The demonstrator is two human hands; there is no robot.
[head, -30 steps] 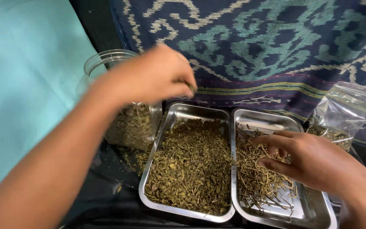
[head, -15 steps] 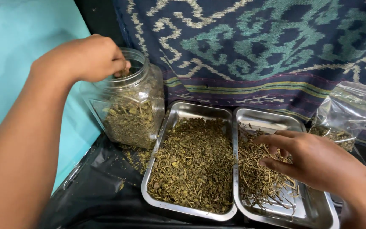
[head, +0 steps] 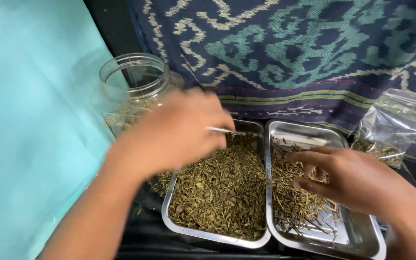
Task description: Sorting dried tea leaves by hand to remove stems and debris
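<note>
My left hand (head: 172,132) is blurred in motion above the back left corner of the left steel tray (head: 208,233), which is heaped with dried green-brown leaf bits (head: 222,188). Its fingers point right and curl downward; I cannot make out anything in them. Just behind it stands an open clear jar (head: 131,77) partly filled with the same dried herb. My right hand (head: 357,180) rests over the right steel tray (head: 357,236), its loosely bent fingers touching a pile of thin dried stems (head: 290,200).
A clear plastic bag (head: 391,127) with some dried herb lies at the far right. A patterned dark blue and teal cloth (head: 290,48) hangs behind. A turquoise sheet (head: 30,135) covers the left side. The trays sit on a black surface (head: 145,236).
My left hand has come away from the jar's mouth and swung down and right to the left tray. My right hand has stayed on the stems.
</note>
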